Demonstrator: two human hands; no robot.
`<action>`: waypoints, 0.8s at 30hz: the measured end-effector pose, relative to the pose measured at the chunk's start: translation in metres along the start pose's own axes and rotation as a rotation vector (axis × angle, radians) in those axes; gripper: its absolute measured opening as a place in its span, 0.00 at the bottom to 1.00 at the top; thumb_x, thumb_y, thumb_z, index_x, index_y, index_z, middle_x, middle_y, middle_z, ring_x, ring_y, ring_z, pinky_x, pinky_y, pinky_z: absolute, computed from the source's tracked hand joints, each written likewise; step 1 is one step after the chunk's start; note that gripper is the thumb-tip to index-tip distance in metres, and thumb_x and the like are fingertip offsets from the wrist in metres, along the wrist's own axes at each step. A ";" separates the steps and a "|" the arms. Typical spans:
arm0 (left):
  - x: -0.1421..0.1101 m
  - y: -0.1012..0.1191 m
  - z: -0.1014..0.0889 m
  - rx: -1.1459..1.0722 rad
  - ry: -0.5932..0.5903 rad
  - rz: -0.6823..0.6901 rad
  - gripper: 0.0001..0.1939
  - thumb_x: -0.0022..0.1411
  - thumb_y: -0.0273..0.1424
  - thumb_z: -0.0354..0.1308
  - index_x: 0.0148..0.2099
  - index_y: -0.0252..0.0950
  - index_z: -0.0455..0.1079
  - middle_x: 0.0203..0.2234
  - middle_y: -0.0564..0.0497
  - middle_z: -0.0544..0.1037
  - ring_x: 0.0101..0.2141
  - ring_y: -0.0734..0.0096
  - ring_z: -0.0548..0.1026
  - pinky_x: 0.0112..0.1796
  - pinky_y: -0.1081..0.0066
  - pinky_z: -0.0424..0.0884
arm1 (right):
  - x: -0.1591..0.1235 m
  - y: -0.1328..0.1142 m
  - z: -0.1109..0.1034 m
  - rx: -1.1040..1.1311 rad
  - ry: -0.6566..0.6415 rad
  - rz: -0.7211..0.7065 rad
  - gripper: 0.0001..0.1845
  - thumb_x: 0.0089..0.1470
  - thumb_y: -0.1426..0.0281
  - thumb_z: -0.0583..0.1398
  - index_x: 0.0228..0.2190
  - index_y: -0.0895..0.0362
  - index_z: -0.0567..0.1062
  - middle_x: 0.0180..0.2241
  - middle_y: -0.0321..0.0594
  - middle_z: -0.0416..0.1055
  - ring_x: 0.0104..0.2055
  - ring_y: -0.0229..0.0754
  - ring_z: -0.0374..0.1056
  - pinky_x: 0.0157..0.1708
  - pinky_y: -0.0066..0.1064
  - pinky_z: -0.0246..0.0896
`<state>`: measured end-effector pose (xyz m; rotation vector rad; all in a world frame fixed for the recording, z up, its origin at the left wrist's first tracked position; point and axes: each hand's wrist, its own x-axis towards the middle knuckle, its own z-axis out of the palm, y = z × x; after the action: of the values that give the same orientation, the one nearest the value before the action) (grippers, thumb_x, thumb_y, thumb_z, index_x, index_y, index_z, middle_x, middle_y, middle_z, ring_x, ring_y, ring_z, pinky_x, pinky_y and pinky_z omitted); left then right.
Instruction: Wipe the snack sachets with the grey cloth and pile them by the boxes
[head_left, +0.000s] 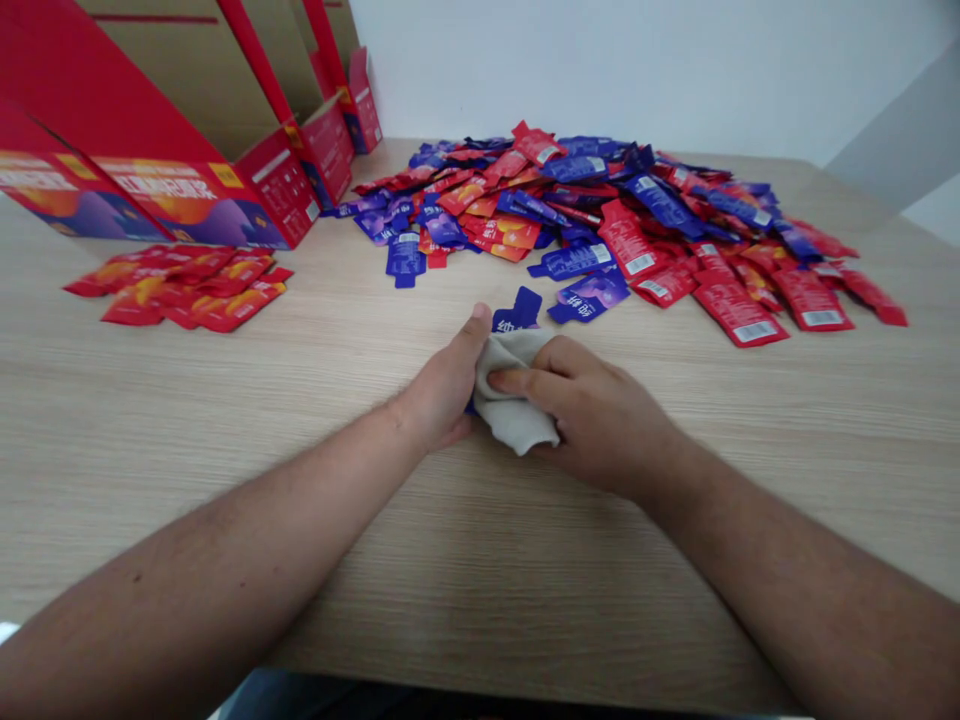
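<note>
My left hand [446, 385] grips a blue sachet [516, 312], whose shaped top end sticks up past my thumb; the rest of it is mostly covered. My right hand [592, 405] is closed on a pale grey cloth [517, 420] and presses it against the face of that sachet. Just beyond my hands, two blue sachets [589, 296] lie flat on the table, at the near edge of a large heap of red and blue sachets [540, 190].
Red cartons [217, 200] with open sides stand in a row at the back left. In front of them lies a small group of red sachets [187, 285]. The wooden table [225, 400] meets a white wall [637, 70] behind the heap.
</note>
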<state>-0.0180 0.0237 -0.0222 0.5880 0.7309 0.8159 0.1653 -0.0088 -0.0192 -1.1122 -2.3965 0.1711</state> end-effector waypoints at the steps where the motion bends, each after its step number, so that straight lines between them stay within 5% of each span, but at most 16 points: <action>1: -0.001 0.000 0.000 0.011 0.001 0.001 0.39 0.77 0.59 0.45 0.58 0.29 0.80 0.39 0.38 0.87 0.38 0.55 0.86 0.39 0.64 0.82 | 0.000 0.000 0.000 0.002 -0.012 -0.003 0.26 0.58 0.67 0.69 0.58 0.51 0.82 0.44 0.45 0.76 0.45 0.50 0.73 0.44 0.40 0.71; 6: -0.003 0.000 0.000 0.070 -0.028 0.020 0.36 0.80 0.56 0.42 0.62 0.32 0.77 0.41 0.39 0.87 0.33 0.59 0.85 0.36 0.63 0.82 | 0.001 0.007 -0.002 -0.076 0.179 0.122 0.26 0.58 0.68 0.68 0.58 0.56 0.82 0.43 0.49 0.76 0.44 0.53 0.72 0.44 0.43 0.72; 11: -0.002 -0.004 -0.002 0.056 -0.019 0.082 0.36 0.78 0.57 0.46 0.62 0.31 0.77 0.40 0.39 0.86 0.40 0.57 0.85 0.40 0.65 0.82 | 0.001 0.004 -0.001 -0.001 0.054 -0.001 0.27 0.58 0.68 0.68 0.59 0.53 0.81 0.43 0.45 0.76 0.45 0.51 0.73 0.44 0.41 0.73; 16: -0.003 -0.003 -0.008 0.150 -0.101 -0.013 0.39 0.77 0.60 0.43 0.61 0.32 0.77 0.37 0.39 0.86 0.32 0.59 0.84 0.34 0.63 0.81 | 0.002 0.013 0.001 -0.056 0.194 0.112 0.27 0.57 0.69 0.68 0.58 0.55 0.82 0.43 0.48 0.76 0.43 0.52 0.73 0.44 0.43 0.73; 20: -0.002 -0.003 -0.006 0.102 -0.061 0.085 0.35 0.79 0.56 0.45 0.62 0.32 0.76 0.40 0.39 0.86 0.37 0.59 0.85 0.38 0.65 0.81 | 0.002 0.012 0.001 0.008 0.093 -0.016 0.26 0.59 0.68 0.66 0.59 0.54 0.81 0.45 0.48 0.77 0.46 0.52 0.73 0.45 0.42 0.73; 24: -0.002 -0.002 -0.008 0.138 -0.100 -0.003 0.39 0.77 0.60 0.45 0.62 0.32 0.76 0.39 0.38 0.86 0.34 0.58 0.85 0.35 0.63 0.81 | 0.002 0.016 -0.001 -0.040 0.171 0.070 0.25 0.60 0.69 0.66 0.58 0.55 0.82 0.43 0.48 0.77 0.45 0.53 0.74 0.45 0.43 0.73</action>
<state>-0.0245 0.0220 -0.0281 0.7462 0.7003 0.7318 0.1757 0.0025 -0.0223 -1.1805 -2.2207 0.0487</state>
